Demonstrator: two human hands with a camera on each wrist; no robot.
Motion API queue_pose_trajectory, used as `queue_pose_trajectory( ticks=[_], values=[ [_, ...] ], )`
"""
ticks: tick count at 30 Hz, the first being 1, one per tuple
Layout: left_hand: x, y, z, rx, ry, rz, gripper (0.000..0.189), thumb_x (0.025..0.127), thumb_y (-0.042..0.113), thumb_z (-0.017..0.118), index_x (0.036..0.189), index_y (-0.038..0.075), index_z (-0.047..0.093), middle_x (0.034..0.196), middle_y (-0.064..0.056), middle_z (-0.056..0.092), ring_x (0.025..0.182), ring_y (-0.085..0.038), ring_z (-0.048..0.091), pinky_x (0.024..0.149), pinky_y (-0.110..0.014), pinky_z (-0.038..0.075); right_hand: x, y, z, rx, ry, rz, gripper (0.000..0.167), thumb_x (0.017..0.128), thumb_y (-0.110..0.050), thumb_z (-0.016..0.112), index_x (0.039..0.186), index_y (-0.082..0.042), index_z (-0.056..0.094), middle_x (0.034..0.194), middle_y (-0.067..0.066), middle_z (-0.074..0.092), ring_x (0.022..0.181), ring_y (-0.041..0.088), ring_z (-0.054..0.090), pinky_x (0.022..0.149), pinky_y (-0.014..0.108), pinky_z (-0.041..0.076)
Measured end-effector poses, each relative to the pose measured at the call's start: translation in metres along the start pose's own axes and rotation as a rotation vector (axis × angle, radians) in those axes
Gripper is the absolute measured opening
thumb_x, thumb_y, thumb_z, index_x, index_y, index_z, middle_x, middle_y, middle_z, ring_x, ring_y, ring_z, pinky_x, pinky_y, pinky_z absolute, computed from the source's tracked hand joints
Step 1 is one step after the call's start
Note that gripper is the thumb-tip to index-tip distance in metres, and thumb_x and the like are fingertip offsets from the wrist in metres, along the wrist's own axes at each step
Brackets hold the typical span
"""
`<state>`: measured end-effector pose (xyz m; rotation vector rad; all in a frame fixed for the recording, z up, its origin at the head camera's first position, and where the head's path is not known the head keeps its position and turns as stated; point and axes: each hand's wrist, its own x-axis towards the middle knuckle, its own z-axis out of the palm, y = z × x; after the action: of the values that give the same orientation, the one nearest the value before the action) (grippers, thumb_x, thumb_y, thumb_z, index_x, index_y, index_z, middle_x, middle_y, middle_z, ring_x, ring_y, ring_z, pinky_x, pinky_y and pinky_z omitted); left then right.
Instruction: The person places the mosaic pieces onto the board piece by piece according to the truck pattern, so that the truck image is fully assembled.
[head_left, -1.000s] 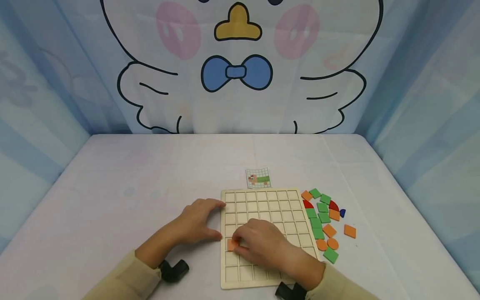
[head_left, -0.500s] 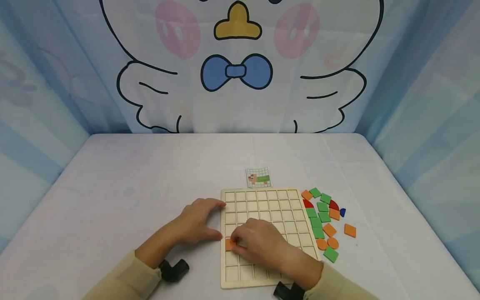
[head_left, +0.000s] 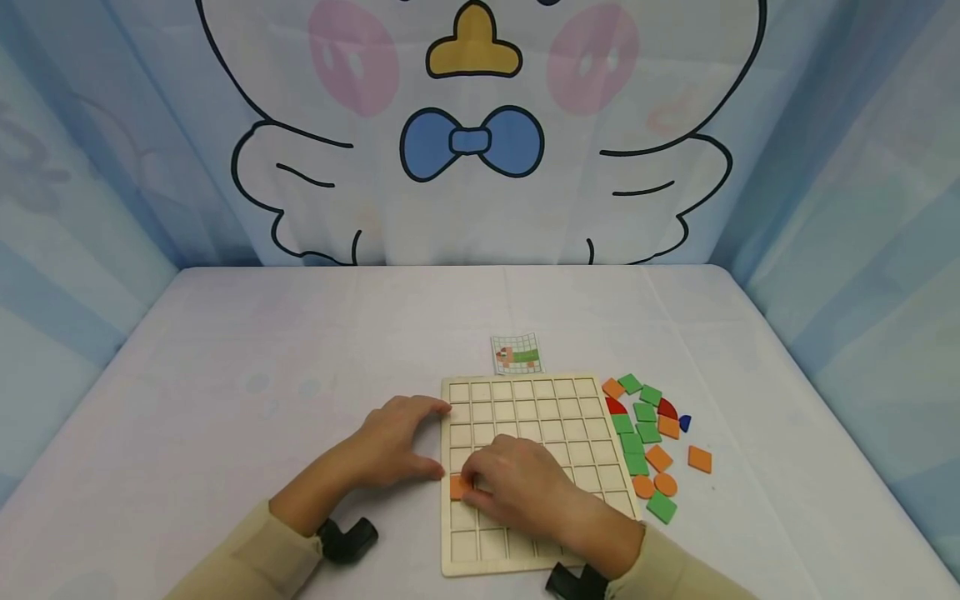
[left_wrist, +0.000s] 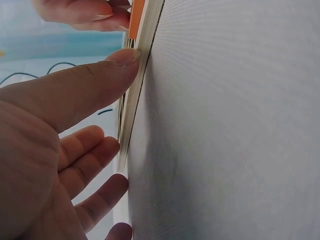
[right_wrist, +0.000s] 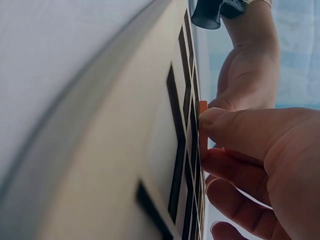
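Observation:
In the head view my right hand point(head_left: 521, 483) pinches an orange square tile point(head_left: 457, 487) between thumb and fingers. The tile sits at a cell in the left column of a wooden grid board point(head_left: 551, 410). From the right wrist, the orange tile point(right_wrist: 203, 142) shows edge-on, close over the grid, with the thumb on it. My left hand point(head_left: 386, 442) lies beside the board's left side, thumb and index finger spread apart and touching its edge. The left wrist view shows the thumb point(left_wrist: 122, 60) against the board's side, the other fingers loosely extended.
Right of the board lie loose green square tiles point(head_left: 647, 432), orange squares point(head_left: 700, 459), orange discs point(head_left: 665, 484), red quarter-round pieces point(head_left: 667, 409) and a small blue piece point(head_left: 686, 423). A picture card point(head_left: 517, 355) with a gridded animal design lies behind the board. A patterned curtain surrounds the table.
My right hand has shifted the orange tile slightly left, into line with the left column's cell. The left hand has stayed at the board's edge.

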<state>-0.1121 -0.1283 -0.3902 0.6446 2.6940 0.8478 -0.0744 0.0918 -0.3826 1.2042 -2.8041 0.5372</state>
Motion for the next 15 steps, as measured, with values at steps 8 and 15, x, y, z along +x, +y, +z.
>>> queue_pose_trajectory(
  ticks=[8,15],
  values=[
    [0.0002,0.0,0.0003,0.002,0.002,-0.002,0.071,0.075,0.025,0.088,0.136,0.01,0.057,0.138,-0.007,0.056,0.129,-0.032,0.046,0.1,-0.058,0.037,-0.0009,0.0001,0.0,-0.003,0.035,-0.05,0.007,0.086,-0.023,0.079,0.087,-0.018,0.073,0.081,-0.011,0.066,0.075,0.006,0.056,0.062,0.021,0.044],
    [0.0006,0.0001,0.0,0.002,-0.006,-0.012,0.071,0.075,0.025,0.088,0.137,0.01,0.056,0.139,-0.007,0.055,0.13,-0.032,0.045,0.1,-0.058,0.036,0.0001,0.0001,0.0001,-0.013,0.019,-0.027,0.007,0.085,-0.024,0.079,0.086,-0.019,0.074,0.079,-0.011,0.066,0.073,0.006,0.056,0.06,0.02,0.042]
  ],
)
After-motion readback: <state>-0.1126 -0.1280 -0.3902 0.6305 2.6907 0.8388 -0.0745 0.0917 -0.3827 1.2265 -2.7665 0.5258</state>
